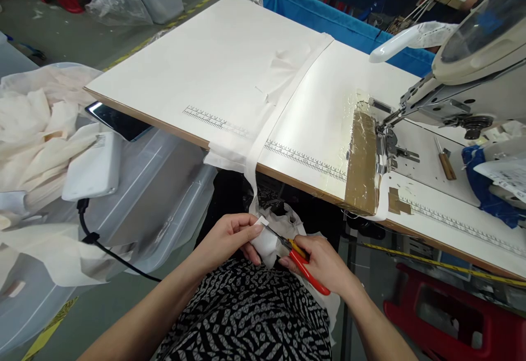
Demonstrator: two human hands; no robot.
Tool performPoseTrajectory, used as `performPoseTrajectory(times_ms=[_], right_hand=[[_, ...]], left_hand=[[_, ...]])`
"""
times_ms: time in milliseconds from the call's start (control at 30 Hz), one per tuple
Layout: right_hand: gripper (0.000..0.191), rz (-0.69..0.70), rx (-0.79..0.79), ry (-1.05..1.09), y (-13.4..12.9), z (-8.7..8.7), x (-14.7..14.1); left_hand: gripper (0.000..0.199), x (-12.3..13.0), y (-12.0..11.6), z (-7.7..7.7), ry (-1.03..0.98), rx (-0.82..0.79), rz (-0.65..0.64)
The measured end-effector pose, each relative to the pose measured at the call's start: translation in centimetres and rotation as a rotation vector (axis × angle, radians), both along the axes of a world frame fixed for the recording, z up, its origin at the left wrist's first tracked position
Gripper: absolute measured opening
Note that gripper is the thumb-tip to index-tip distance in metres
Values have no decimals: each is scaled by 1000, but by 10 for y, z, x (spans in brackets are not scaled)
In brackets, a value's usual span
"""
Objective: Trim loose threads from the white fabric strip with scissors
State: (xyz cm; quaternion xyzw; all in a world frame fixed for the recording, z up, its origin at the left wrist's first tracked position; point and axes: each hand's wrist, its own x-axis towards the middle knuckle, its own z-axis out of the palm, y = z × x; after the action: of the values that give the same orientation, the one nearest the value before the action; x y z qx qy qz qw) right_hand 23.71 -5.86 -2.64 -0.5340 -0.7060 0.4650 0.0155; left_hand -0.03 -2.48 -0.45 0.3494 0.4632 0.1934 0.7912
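Observation:
Low in front of my lap, my left hand (pixel 232 239) pinches the edge of a piece of white fabric (pixel 266 247) between thumb and fingers. My right hand (pixel 324 262) is closed around scissors (pixel 309 274) with red and yellow handles. Their dark blades point left at the fabric beside my left fingertips; whether they are cutting into it I cannot tell. A narrow white fabric strip (pixel 263 139) runs from the tabletop over its front edge and down to the cloth at my hands. More white fabric lies bunched on my lap, partly hidden by my hands.
A sewing machine (pixel 472 92) stands on the right of the white table (pixel 197 59), with a wooden-handled tool (pixel 446 164) near it. At left, a plastic bin (pixel 164 185) carries cream fabric, a white power bank (pixel 92 166) with a cable, and a phone (pixel 119 120). A red stool (pixel 444 311) stands lower right.

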Motion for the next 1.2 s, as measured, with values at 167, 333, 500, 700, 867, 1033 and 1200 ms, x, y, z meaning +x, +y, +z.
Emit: performPoseTrajectory(times_ms=[167,333,500,700,867,1033,1200], right_hand=[[56,13,16,-78,1,4,-1],[52,75,61,-140,7,13,-7],[52,55,96,-142,6,13,-12],[56,-5,85,-84,2,6,-4],[45,-109,11,97,7,10,-7],[27,-305,6,385,9,5,-29],[20,-395,273,282,0,2,-18]], left_hand=[[38,0,0,-1,11,0,3],[39,1,1,0,19,2,-25],[40,2,-1,0,-1,-10,-33],[40,1,-1,4,3,-5,-50],[41,9,-3,-1,32,14,-81],[40,21,-2,6,66,115,-250],[37,12,65,50,668,874,-230]])
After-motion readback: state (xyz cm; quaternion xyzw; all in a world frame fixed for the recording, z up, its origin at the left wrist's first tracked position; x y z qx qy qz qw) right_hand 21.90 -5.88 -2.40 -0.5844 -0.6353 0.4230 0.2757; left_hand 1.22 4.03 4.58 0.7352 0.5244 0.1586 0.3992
